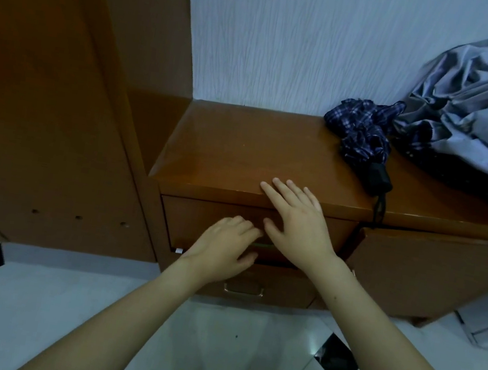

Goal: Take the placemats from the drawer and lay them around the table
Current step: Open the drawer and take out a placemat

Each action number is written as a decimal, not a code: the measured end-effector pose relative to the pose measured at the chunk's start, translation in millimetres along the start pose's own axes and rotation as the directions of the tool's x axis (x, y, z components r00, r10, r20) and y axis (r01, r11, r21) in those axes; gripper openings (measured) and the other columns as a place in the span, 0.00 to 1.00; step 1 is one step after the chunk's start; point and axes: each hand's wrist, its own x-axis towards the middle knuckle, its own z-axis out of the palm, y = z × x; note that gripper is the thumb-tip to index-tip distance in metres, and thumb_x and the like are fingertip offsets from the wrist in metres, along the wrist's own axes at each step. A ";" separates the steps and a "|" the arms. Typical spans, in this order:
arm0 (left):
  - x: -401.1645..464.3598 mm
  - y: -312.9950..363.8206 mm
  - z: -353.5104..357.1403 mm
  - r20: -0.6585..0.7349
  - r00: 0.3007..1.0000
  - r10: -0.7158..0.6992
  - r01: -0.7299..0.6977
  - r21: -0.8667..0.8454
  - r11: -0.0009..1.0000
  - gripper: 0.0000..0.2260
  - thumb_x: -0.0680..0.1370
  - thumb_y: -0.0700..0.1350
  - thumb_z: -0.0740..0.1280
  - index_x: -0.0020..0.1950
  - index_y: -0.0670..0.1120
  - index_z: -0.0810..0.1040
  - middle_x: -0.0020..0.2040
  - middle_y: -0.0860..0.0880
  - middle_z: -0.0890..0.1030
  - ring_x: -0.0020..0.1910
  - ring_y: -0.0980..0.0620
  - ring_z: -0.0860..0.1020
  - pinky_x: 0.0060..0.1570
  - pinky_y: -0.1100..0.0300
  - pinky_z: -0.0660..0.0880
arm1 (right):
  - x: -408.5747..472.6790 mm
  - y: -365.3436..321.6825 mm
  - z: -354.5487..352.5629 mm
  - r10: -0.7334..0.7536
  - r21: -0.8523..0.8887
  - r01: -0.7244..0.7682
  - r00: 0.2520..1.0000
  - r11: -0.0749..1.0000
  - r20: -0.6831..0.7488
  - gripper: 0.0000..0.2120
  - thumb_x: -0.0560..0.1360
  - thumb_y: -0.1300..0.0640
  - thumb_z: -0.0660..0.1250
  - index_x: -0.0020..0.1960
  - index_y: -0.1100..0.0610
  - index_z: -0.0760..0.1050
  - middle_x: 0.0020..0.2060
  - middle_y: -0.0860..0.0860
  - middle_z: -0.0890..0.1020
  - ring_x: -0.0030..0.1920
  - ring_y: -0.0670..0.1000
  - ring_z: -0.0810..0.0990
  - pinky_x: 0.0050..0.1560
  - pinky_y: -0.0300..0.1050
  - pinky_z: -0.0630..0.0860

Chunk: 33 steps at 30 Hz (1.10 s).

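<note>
Against the white wall, the brown worktop (257,152) carried your flat, released right hand (297,224). Just below it, your left hand (223,250) grasped the handle of the drawer (199,219); its contents stayed hidden, placemats unseen.

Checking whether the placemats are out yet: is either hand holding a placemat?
No, the left hand curls at the top drawer front and the right hand lies flat on the cabinet edge; no placemat shows.

Dim, bluish light; wide-angle bending at edges; glare on floor tiles (322,348)
</note>
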 end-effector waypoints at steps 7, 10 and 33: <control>22.4 4.6 18.3 0.228 0.973 -0.032 0.059 -0.112 0.992 0.19 0.79 0.46 0.62 0.70 0.48 0.70 0.61 0.47 0.75 0.60 0.49 0.69 0.56 0.54 0.73 | 1.1 1.2 -1.6 -0.002 0.028 0.002 1.000 1.000 -0.020 0.26 0.78 0.50 0.61 0.75 0.46 0.60 0.74 0.49 0.65 0.75 0.51 0.59 0.75 0.50 0.50; 24.7 6.5 24.2 0.140 0.990 -0.028 0.037 -0.065 0.997 0.19 0.78 0.43 0.64 0.69 0.44 0.71 0.68 0.44 0.65 0.64 0.47 0.68 0.61 0.56 0.72 | 0.3 1.5 0.1 -0.009 0.025 0.009 1.000 1.000 -0.024 0.27 0.78 0.48 0.61 0.76 0.46 0.59 0.74 0.49 0.64 0.75 0.51 0.58 0.75 0.51 0.49; -24.7 47.4 -1.2 -0.101 0.993 0.055 -0.042 0.130 0.991 0.10 0.75 0.45 0.64 0.55 0.46 0.76 0.49 0.48 0.74 0.47 0.48 0.73 0.43 0.57 0.69 | 6.4 5.0 -12.4 0.003 0.095 -0.013 0.994 0.995 0.109 0.24 0.81 0.43 0.52 0.76 0.45 0.58 0.76 0.48 0.61 0.76 0.50 0.56 0.75 0.50 0.49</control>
